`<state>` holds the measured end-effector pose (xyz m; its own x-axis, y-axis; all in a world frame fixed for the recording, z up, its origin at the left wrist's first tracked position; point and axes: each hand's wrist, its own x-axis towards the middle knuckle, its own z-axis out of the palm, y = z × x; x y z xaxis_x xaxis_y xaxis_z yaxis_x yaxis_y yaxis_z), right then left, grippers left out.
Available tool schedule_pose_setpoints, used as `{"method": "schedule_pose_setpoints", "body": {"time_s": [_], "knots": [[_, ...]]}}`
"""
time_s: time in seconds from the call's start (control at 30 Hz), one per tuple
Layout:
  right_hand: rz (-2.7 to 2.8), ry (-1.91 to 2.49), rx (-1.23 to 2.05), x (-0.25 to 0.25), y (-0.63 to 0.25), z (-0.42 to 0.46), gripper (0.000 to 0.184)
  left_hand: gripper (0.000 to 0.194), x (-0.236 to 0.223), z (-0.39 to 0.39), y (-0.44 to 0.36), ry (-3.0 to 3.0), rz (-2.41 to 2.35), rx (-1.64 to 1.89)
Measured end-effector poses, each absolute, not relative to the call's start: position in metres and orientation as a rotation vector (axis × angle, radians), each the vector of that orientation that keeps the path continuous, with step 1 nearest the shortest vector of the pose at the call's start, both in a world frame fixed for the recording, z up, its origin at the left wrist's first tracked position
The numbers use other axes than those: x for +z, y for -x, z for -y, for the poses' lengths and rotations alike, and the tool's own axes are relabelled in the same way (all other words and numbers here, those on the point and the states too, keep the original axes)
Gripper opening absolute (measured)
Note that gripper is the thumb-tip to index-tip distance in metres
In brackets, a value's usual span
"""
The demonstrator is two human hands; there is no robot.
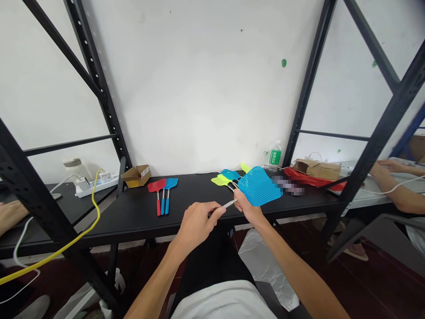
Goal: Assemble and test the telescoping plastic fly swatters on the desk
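Blue plastic fly swatter [258, 186], metal handle [229, 204] gripped — left hand [195, 226] low, right hand [247, 208] near the head

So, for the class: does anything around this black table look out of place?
Yes: a yellow cable loops from beside the white power strip across the black metal shelf upright, trailing loose. Past the blue plastic fly swatter, a pixelated patch on the black table hides whatever lies there.

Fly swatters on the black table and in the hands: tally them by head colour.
Red fly swatter: 1
Blue fly swatters: 4, one held by the left hand and right hand
Lime-green fly swatters: 2
Total: 7 (the right-hand pile overlaps, so more could be hidden)
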<state>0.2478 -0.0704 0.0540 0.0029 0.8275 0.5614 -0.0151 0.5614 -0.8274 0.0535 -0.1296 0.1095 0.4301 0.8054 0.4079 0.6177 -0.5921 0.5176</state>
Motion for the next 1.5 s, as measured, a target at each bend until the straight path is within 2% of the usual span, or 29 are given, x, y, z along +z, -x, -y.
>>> {"method": "schedule_pose_setpoints", "body": {"time_s": [0.33, 0.63, 0.83, 0.93, 1.17, 1.37, 1.5], "knots": [[1.255, 0.674, 0.869, 0.061, -0.242, 0.072, 0.048, 0.018, 0.092, 0.119, -0.056, -2.569, -1.541, 1.158], [1.302, 0.708, 0.808, 0.059, -0.250, 0.067, 0.049, 0.043, 0.106, 0.126, -0.052, -2.562, -1.377, 0.880], [1.266, 0.713, 0.826, 0.058, -0.250, 0.064, 0.050, 0.021, 0.102, 0.122, -0.051, -2.485, -1.437, 1.026], [1.242, 0.714, 0.835, 0.058, -0.251, 0.062, 0.051, 0.016, 0.099, 0.121, -0.053, -2.504, -1.538, 1.097], [1.252, 0.714, 0.822, 0.063, -0.257, 0.063, 0.048, 0.038, 0.104, 0.124, -0.051, -2.594, -1.399, 0.865], [1.219, 0.703, 0.838, 0.066, -0.260, 0.063, 0.046, 0.017, 0.101, 0.121, -0.051, -2.576, -1.524, 1.002], [1.211, 0.686, 0.846, 0.066, -0.261, 0.062, 0.047, 0.015, 0.100, 0.121, -0.052, -2.560, -1.578, 1.073]]}}
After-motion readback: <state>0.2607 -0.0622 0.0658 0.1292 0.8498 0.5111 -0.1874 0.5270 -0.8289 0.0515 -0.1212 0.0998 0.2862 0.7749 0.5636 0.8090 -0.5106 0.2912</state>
